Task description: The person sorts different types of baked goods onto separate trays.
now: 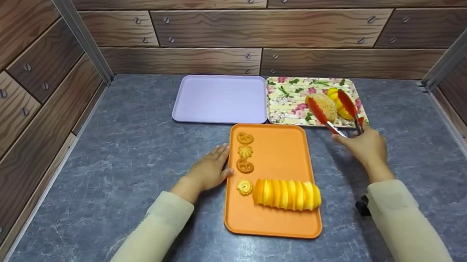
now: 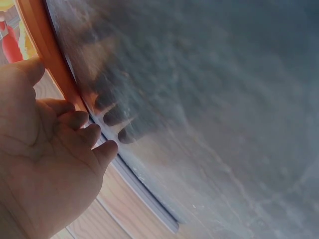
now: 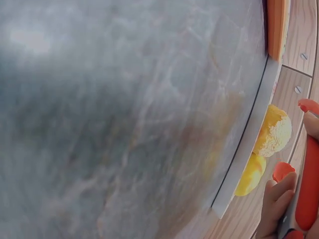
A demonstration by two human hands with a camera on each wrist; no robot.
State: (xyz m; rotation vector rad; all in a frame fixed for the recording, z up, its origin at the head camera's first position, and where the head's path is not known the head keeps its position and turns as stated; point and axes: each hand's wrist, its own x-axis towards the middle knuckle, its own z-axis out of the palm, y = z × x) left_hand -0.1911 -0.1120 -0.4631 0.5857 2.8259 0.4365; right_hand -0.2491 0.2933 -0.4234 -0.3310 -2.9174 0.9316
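Note:
My left hand [image 1: 208, 171] lies along the left edge of the orange tray [image 1: 271, 223], fingers straight and thumb at its rim. On that tray sit a long ridged yellow loaf [image 1: 287, 194], two pretzel-shaped cookies [image 1: 244, 165], a star-shaped cookie [image 1: 245, 151] and a round swirled cookie [image 1: 245, 187]. In my right hand [image 1: 368, 150] I hold tongs [image 1: 316, 111] with red tips, spread apart over the flowered tray [image 1: 286, 105]. A sesame bun [image 1: 324, 105] lies between the tips. Beside it, a yellow lobed bread [image 1: 343, 108] is partly covered by the right tip.
A lilac tray [image 1: 221, 99] stands at the back, left of the flowered one. The wood-patterned wall [image 1: 206, 27] rises behind both, with side panels at left and right. A small black object [image 1: 362, 206] shows beside my right sleeve on the grey tabletop [image 1: 138, 142].

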